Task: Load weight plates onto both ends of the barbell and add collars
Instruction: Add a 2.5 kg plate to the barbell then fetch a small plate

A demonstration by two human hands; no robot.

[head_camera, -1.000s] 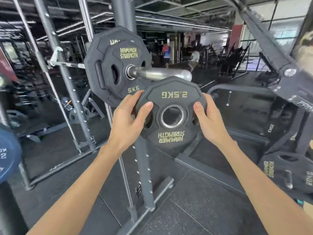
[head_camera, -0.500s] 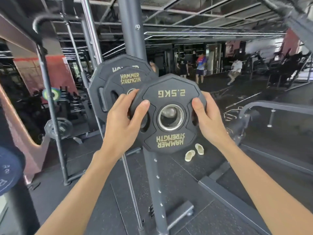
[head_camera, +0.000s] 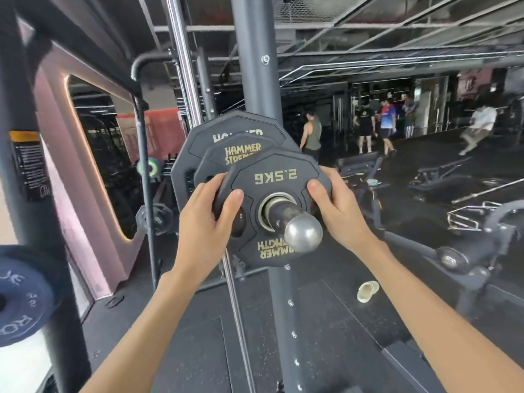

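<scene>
the left hand (head_camera: pixel 204 219) holds the left edge of the small plate (head_camera: pixel 276 177), its thumb flat on the face and its fingers curled behind the rim. the right hand (head_camera: pixel 337 211) holds the right edge the same way, thumb on the face near the hub, fingers wrapped round the back. each grip is closed on the plate, one to a side, about level with the hole.

the small plate is on the bar (head_camera: pixel 302 232). the steel sleeve passes through the metal ring of the hole, and its rounded end sticks out toward the camera, in front of the plate's lower half. the plate stands upright with its lettering upside down, "2.5kg" at the top.

behind it on the same sleeve sit a mid plate (head_camera: pixel 224 154) and, further back, a big plate (head_camera: pixel 195 143), both black. the small plate overlaps them; whether it touches the mid plate cannot be told.

a grey post (head_camera: pixel 252 66) rises right behind the stack. a blue plate (head_camera: pixel 22 302) shows at the far left. pale slippers (head_camera: pixel 367 291) lie on the black floor (head_camera: pixel 326 350), below and right of the bar.
</scene>
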